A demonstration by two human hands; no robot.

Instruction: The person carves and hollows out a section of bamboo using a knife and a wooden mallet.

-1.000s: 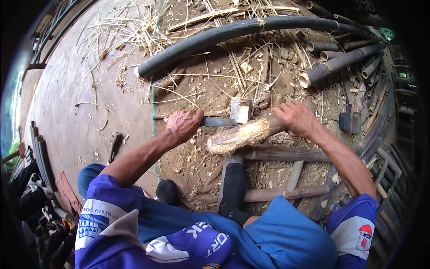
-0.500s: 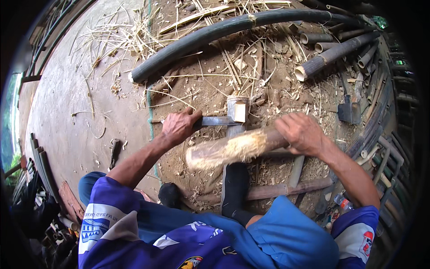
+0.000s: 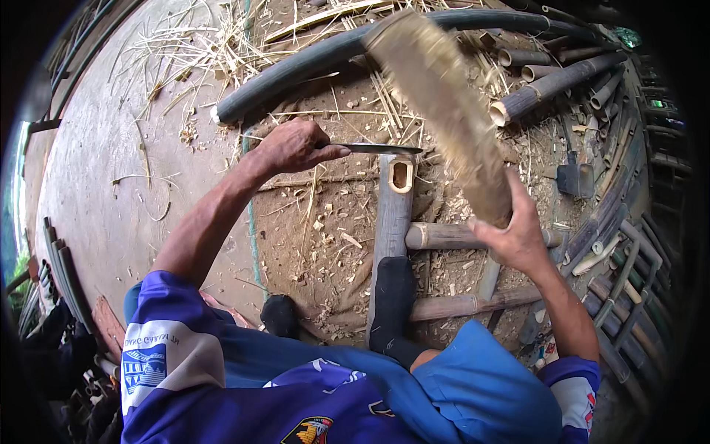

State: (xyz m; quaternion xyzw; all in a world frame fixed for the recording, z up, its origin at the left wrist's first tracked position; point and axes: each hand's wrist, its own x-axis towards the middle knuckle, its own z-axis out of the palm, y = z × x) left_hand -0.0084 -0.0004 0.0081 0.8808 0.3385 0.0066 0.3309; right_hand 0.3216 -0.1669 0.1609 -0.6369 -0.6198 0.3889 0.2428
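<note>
My left hand is closed round the handle of a knife. Its narrow blade points right, seen edge-on, at the far end of an upright-lying bamboo pole; whether it touches the bamboo I cannot tell. Just nearer than the blade, an oblong hole with pale cut edges shows in the pole. My right hand grips the near end of a thick wooden club, which slants up and left, blurred by motion, its surface frayed. My black-socked foot rests on the pole.
Bamboo crosspieces lie right of the pole. A long dark bamboo pole curves across the far side, near cut bamboo tubes. Pale strips and chips litter the ground. A dark metal blade lies at the right.
The club has swung up and away from above the pole. My left hand has moved the knife farther off and turned it edge-on. The hole now shows where a pale square patch was.
</note>
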